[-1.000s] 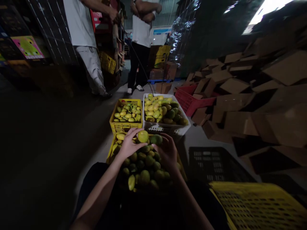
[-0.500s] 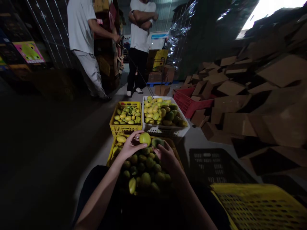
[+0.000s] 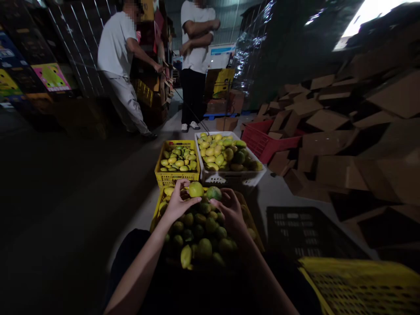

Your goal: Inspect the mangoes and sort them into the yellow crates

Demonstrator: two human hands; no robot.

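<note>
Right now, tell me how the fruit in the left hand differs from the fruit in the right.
The left fruit is a pale yellow-green, while the right fruit is a darker green. The left fruit is in the left hand; the right fruit is at the fingertips of the right hand. Both look roundish and similar in size, and both are held above the piled fruit.

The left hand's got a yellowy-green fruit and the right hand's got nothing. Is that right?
Not quite: the right hand isn't empty. The head view shows it holding a darker green fruit. The left hand does have a yellowy-green fruit.
</note>
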